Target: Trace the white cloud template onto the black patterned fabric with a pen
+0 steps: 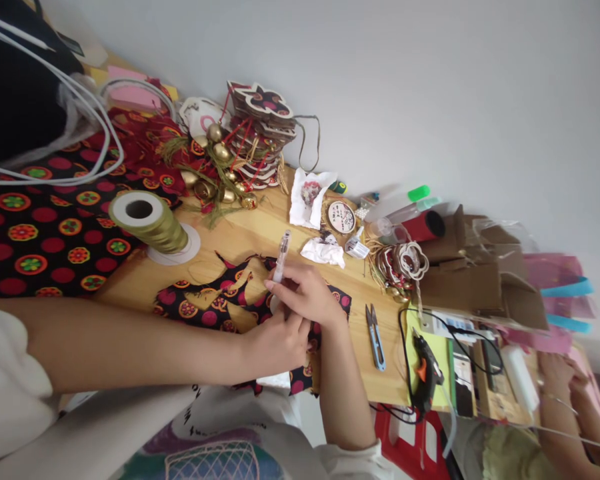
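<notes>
My right hand [307, 293] is closed round a clear-barrelled pen [281, 257], which points up and away over the cloth. My left hand [280, 347] is curled just below it, close against the right hand; whatever its fingers hold is hidden. Under both hands lies a piece of black cloth with red and orange flower prints [187, 308], with cut-out gaps showing the wooden table. To the right of the hands rest blue-handled thread snips [376, 340].
Left of the cloth stands a spool of olive ribbon [155, 227]. Gold bells [223, 153] and stacked wooden shapes [265, 133] sit behind. Rightward are a glue gun [427, 377] with its cord, cardboard boxes [470, 287] and another person's hands [563, 373]. More printed cloth [45, 233] spreads left.
</notes>
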### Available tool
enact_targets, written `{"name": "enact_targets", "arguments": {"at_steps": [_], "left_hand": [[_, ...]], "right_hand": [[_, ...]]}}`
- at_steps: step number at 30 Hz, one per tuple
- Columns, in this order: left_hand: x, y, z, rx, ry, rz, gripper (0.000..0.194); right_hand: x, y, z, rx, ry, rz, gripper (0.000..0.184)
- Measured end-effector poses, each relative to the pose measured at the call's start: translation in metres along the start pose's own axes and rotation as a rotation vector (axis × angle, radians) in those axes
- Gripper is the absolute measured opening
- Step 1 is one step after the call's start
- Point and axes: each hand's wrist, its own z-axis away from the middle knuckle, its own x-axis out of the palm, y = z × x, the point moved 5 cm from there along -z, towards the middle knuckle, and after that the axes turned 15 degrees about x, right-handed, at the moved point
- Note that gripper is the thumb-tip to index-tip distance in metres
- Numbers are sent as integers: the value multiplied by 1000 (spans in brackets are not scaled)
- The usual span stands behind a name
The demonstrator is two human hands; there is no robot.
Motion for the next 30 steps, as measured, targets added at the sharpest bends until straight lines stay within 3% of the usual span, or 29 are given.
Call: {"name": "enact_targets", "arguments": {"at_steps": [6, 9, 14, 16, 20, 26, 30], "left_hand": [[0, 0, 0, -12, 4, 2, 28], [1, 0, 0, -16, 15, -15, 32], [2, -1, 0, -39, 25, -54, 49], [2, -1, -1, -32, 27, -67, 52], [3, -2, 1, -8, 11, -87, 56], [3, -5, 2, 12, -9, -71, 59], [1, -11, 0, -4, -17, -3, 50]], "right_hand": [[-1, -2, 1, -24, 0, -13, 29], [-3, -1, 2, -42, 63, -144, 23], [-23, 18, 5, 12, 513, -423, 16], [-27, 30, 4, 51, 622, -496, 17], [-24, 44, -1, 129, 495, -572, 20], [-29, 27, 5, 124, 412, -93, 19], [-32, 23, 7, 175, 365, 15, 24]]}}
